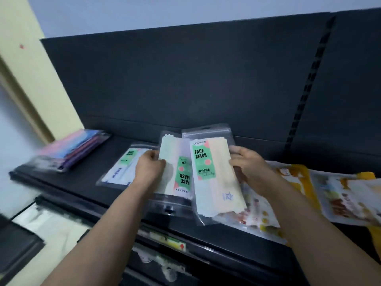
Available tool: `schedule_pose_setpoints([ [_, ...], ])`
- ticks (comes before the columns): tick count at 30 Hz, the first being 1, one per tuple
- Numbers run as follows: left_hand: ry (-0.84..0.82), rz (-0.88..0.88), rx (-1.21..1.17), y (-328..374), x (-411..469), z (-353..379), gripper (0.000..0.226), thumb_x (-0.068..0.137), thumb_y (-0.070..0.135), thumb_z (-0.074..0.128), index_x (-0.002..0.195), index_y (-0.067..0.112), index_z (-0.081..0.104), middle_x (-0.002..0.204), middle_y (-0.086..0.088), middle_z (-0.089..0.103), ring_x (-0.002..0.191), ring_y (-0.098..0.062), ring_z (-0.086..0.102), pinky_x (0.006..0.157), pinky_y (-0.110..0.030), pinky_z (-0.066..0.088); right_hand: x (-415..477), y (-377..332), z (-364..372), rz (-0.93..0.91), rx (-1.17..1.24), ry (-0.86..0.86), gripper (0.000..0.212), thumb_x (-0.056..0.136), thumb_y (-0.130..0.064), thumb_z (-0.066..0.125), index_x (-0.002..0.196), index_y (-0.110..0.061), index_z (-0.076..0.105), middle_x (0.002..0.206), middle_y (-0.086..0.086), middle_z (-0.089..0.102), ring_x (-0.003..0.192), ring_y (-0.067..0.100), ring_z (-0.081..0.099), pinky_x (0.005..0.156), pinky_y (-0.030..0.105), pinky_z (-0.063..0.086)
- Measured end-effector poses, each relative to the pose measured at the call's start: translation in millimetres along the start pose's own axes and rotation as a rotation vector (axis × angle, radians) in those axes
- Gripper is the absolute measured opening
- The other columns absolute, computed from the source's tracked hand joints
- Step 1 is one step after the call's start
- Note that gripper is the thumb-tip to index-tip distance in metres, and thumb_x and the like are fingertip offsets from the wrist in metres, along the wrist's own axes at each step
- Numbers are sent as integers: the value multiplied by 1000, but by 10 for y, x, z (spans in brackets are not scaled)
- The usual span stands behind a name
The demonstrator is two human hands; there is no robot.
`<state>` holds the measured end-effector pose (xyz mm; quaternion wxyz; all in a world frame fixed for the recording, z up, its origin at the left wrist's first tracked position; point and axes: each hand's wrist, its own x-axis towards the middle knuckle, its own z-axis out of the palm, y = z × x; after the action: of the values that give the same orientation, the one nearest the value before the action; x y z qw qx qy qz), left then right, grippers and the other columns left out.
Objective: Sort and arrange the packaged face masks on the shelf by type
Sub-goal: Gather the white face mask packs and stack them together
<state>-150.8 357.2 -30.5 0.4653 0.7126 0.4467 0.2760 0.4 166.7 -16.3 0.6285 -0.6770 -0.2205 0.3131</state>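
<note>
Head view: the left hand point(150, 167) pinches the upside-down pack point(179, 172), the right hand point(248, 165) grips the upright pack point(214, 182), both between the fingers over the shelf point(82, 178); light, floppy, slick, likely best held by side edges.

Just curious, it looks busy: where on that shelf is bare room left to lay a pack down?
A bare patch of shelf lies between the pink-blue stack and the flat green-label pack. The middle is taken by packs held in the left hand and right hand; the right end is crowded with overlapping yellow cartoon packs.
</note>
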Motion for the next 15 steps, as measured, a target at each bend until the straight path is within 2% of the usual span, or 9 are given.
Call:
schedule_pose_setpoints([
  [2,46,-32,14,-155,101,-260,21,82,8,50,98,15,61,85,-7,69,76,-30,67,68,-39,56,151,75,303,4,42,8,46,89,11,43,133,-4,46,117,17,65,84,19,66,54,20,53],
  [4,96,-30,64,-236,235,-526,23,83,9,50,100,22,58,86,-4,67,78,-27,66,71,-36,56,285,103,574,-1,42,54,47,90,8,45,135,-6,44,118,17,64,96,26,65,71,31,57],
  [6,126,-15,97,-320,436,-793,29,84,10,51,110,20,61,96,-4,67,86,-27,66,80,-39,57,399,103,830,-7,26,111,46,91,6,47,135,-6,44,118,15,64,102,30,64,87,44,54],
  [8,110,13,145,-399,666,-992,29,82,9,52,108,15,64,98,-6,69,86,-28,66,81,-42,57,476,105,1048,-8,27,169,45,90,7,46,133,-6,45,113,12,65,99,28,65,86,41,54],
  [10,70,30,199,-494,900,-1136,28,82,9,52,106,12,65,98,-9,70,85,-29,66,77,-39,56,553,139,1278,4,14,201,47,87,7,44,131,-9,47,107,8,68,94,24,66,82,38,53],
  [12,28,44,239,-585,1116,-1191,30,82,11,55,111,8,63,101,-11,69,89,-30,66,74,-32,53,618,162,1479,17,14,222,48,86,7,43,130,-11,49,108,8,68,95,23,66,84,37,54],
  [15,-14,98,330,-712,1357,-1168,33,82,16,57,114,10,60,106,-8,68,98,-30,64,77,-31,49,675,202,1670,19,48,267,41,87,6,45,125,-9,52,112,12,66,99,26,65,85,37,53],
])
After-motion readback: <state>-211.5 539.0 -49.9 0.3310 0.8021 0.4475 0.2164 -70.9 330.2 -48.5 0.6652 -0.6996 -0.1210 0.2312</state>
